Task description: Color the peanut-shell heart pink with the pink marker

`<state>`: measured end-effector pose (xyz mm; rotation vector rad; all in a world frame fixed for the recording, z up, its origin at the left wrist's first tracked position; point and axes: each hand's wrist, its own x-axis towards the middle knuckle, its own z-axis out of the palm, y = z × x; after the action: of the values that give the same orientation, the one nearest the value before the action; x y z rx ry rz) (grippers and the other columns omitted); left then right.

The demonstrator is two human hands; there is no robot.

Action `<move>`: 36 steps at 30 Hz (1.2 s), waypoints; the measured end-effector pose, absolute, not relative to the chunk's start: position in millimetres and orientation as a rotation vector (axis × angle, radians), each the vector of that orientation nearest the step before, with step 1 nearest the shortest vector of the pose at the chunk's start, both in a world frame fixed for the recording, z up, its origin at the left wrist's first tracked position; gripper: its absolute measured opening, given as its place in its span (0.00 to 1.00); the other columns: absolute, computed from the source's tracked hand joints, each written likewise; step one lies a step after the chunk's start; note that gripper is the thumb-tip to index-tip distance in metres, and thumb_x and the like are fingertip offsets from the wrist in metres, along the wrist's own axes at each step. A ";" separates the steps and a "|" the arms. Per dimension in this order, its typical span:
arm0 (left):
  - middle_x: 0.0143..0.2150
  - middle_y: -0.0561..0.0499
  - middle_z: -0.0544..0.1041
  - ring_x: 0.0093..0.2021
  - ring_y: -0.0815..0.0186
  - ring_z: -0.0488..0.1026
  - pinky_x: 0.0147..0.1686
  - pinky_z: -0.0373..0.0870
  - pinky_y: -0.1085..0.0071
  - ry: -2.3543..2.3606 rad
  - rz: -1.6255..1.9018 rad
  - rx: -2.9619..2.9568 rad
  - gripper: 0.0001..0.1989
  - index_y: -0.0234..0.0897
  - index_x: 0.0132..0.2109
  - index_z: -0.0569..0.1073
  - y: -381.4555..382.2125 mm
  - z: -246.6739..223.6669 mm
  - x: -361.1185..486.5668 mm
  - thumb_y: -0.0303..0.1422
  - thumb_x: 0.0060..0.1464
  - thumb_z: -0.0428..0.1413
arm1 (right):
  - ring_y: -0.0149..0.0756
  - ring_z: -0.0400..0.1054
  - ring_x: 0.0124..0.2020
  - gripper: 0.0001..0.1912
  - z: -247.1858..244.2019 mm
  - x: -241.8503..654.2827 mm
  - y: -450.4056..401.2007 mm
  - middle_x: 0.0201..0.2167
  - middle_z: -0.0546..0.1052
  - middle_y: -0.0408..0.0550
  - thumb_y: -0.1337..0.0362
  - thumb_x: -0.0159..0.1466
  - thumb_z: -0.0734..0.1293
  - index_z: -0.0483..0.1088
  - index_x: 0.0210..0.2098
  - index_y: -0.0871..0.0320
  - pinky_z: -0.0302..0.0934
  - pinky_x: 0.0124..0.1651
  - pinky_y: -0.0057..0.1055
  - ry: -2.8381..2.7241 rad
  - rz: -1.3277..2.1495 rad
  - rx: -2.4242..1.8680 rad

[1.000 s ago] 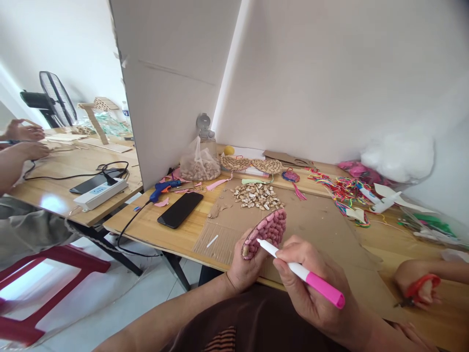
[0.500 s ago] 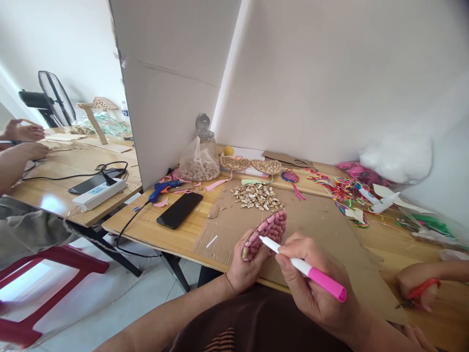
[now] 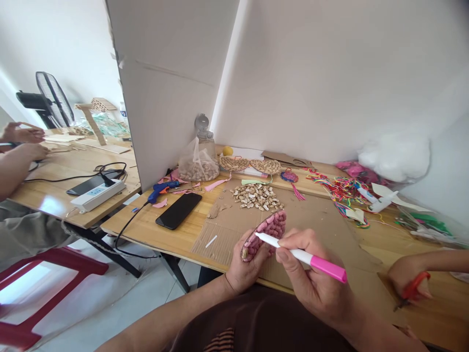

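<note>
My left hand (image 3: pixel 246 268) grips a flat piece covered in pink-coloured nut shells (image 3: pixel 270 230), tilted up over the cardboard's near edge. A few shells at its lower left corner look pale and tan. In my right hand (image 3: pixel 318 274) is a white marker pen (image 3: pixel 301 255) with a pink end, held like a pencil. Its tip touches or nearly touches the upper left edge of the pink piece. Beyond, a pile of loose shell halves (image 3: pixel 256 196) lies on the cardboard sheet (image 3: pixel 315 220).
Left of the cardboard lie a black phone (image 3: pixel 179 210) and a blue glue gun (image 3: pixel 161 189). A bag of nuts (image 3: pixel 198 166) and an eye-mask-shaped shell piece (image 3: pixel 251 165) stand behind. Coloured threads (image 3: pixel 340 188) lie right. Another person's hand (image 3: pixel 408 278) holds red scissors (image 3: pixel 414 289).
The pen tip has shifted slightly left and up along the pink piece, and the pen's pink end has risen. At right, the other person's hand with the scissors has moved a little.
</note>
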<state>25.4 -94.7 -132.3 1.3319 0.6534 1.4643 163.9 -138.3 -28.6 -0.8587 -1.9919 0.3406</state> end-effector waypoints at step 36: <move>0.20 0.53 0.70 0.19 0.70 0.66 0.20 0.66 0.73 0.780 1.339 1.215 0.19 0.37 0.31 0.72 -94.4 -124.0 25.9 0.49 0.59 0.58 | 0.35 0.73 0.37 0.05 -35.0 160.3 -122.1 0.35 0.74 0.46 0.68 0.69 0.63 0.66 0.45 0.56 0.68 0.39 0.31 -1.965 0.233 -0.845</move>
<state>25.9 -94.4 -124.0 1.2155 0.7800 1.3391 160.3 -122.1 -35.0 -0.8453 -1.9655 0.2330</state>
